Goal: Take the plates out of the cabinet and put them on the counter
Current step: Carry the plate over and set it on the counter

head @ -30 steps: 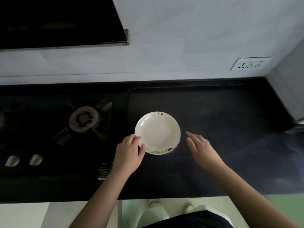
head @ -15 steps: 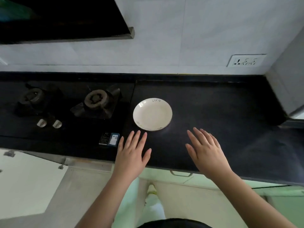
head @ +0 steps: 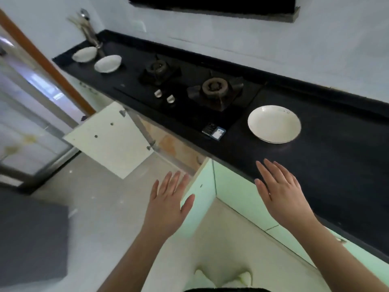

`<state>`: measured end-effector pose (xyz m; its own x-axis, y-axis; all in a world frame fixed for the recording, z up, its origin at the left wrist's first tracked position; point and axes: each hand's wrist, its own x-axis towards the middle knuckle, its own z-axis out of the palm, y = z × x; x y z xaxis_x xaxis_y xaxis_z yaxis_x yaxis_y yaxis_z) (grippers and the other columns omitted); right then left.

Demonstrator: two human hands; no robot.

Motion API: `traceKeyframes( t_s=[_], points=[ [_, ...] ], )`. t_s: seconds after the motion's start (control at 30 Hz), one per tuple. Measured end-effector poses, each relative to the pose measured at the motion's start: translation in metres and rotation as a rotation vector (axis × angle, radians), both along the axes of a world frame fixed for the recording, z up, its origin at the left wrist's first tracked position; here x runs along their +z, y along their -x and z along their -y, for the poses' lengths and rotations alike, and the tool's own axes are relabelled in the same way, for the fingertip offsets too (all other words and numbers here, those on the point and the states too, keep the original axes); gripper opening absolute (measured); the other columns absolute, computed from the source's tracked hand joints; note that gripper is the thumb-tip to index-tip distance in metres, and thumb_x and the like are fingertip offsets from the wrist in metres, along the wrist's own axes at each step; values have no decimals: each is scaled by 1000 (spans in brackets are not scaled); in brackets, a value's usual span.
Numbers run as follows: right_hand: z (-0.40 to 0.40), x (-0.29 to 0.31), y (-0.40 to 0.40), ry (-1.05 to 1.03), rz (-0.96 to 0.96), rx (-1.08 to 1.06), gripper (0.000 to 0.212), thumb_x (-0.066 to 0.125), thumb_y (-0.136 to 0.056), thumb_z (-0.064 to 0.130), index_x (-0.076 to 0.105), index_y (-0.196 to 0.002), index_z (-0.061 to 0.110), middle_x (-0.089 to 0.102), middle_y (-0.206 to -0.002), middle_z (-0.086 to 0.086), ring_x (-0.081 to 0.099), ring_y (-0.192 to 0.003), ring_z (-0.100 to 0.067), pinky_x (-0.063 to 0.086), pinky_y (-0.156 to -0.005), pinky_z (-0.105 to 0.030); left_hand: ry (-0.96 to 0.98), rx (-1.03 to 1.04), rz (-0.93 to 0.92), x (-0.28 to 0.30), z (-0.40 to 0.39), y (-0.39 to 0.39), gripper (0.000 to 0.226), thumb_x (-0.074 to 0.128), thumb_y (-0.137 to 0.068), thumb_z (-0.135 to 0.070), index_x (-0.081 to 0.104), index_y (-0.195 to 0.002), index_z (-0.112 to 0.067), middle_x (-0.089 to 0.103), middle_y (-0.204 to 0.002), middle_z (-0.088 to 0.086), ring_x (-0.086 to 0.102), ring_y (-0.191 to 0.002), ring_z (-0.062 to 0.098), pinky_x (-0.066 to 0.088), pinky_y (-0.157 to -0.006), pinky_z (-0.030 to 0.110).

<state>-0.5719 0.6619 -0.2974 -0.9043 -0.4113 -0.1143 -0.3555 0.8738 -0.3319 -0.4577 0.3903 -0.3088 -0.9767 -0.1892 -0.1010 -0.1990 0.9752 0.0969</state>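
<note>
While both hands hang in the air with nothing in them, the gas hob [head: 189, 89] set into the black surface [head: 328, 165] serves as the landmark. Far to the left of the hob, near the surface's end, two white plates [head: 85, 54] [head: 108, 63] lie side by side, apart from each other, with a metal utensil holder [head: 91, 33] just behind them. Below and left of the hob a white cabinet door [head: 109, 140] stands swung open over the floor, and the cabinet opening [head: 174, 148] beneath the hob shows a brownish inside; what it holds cannot be made out. The left hand [head: 168, 203] hovers below the hob, in front of that opening, palm down, its grip wide with fingers straight and spread. At the hob's front right corner sits a small dark and blue packet [head: 213, 131]. Just right of the hob a third plate [head: 274, 124] lies flat on the surface: round, cream-white, shallow, with a thin dark rim line and a small mark near its far edge. The right hand [head: 280, 190] floats right of the hob, over the surface's front edge near that plate but not touching it, grip likewise wide and bare.
</note>
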Motion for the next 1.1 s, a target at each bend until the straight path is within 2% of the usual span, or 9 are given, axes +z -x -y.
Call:
traceKeyframes(
  t_s=[0.07,0.17,0.27,0.4,0.5,0.63,0.73,0.87,1.1],
  points=[
    [26,3,-6,5,-5,82,67,7,-95,58,17,-154,29,17,-162,4,7,-149,-18,6,-120,-38,-17,85,-39,4,14,-30,63,21,-99,-55,41,-150,-23,41,-154,3,33,-145,25,28,-116,53],
    [70,5,-20,-23,-11,242,67,4,-94,58,13,-154,30,15,-162,4,6,-149,-17,3,-118,-36,-46,233,-74,5,37,-80,64,18,-99,-57,37,-151,-25,37,-157,2,27,-147,23,25,-117,52],
    [123,8,-44,-14,-52,407,67,3,-98,55,24,-153,23,30,-158,-4,20,-147,-24,17,-118,-42,-65,372,-100,5,63,-136,66,16,-99,-59,35,-152,-26,34,-158,1,22,-149,22,19,-120,49],
    [203,12,-96,24,-106,638,62,19,-100,46,42,-146,12,47,-146,-13,41,-135,-35,34,-109,-50,-46,558,-82,-1,101,-219,67,10,-98,-61,23,-156,-29,21,-163,-3,7,-151,16,9,-122,46],
    [259,11,-148,54,-131,779,60,23,-99,44,46,-143,10,48,-146,-13,42,-136,-33,36,-111,-51,-29,680,-71,-5,128,-287,68,5,-98,-63,15,-157,-32,13,-164,-6,-2,-150,12,2,-123,42],
    [317,14,-214,86,-127,897,62,20,-98,44,45,-144,11,46,-148,-12,38,-138,-33,33,-112,-51,-31,800,-59,-3,161,-375,66,10,-99,-60,22,-156,-29,20,-163,-4,3,-151,13,3,-122,40],
    [346,18,-248,67,-141,943,62,16,-97,44,40,-147,16,40,-152,-9,31,-142,-31,28,-115,-49,-33,846,-35,1,185,-423,71,4,-97,-63,20,-156,-28,19,-164,-4,2,-151,14,4,-122,42],
    [371,20,-283,25,-161,1014,61,15,-97,43,38,-148,19,38,-153,-7,30,-143,-29,26,-116,-46,-36,798,-3,10,213,-456,74,-5,-93,-67,6,-157,-32,8,-165,-7,-6,-151,13,2,-123,43],
    [409,21,-282,-23,-152,1052,65,12,-96,47,36,-149,18,36,-155,-7,28,-144,-29,25,-117,-46,-27,846,-73,30,249,-460,68,3,-94,-66,0,-156,-37,5,-166,-8,-7,-151,16,-1,-122,44]
  ],
)
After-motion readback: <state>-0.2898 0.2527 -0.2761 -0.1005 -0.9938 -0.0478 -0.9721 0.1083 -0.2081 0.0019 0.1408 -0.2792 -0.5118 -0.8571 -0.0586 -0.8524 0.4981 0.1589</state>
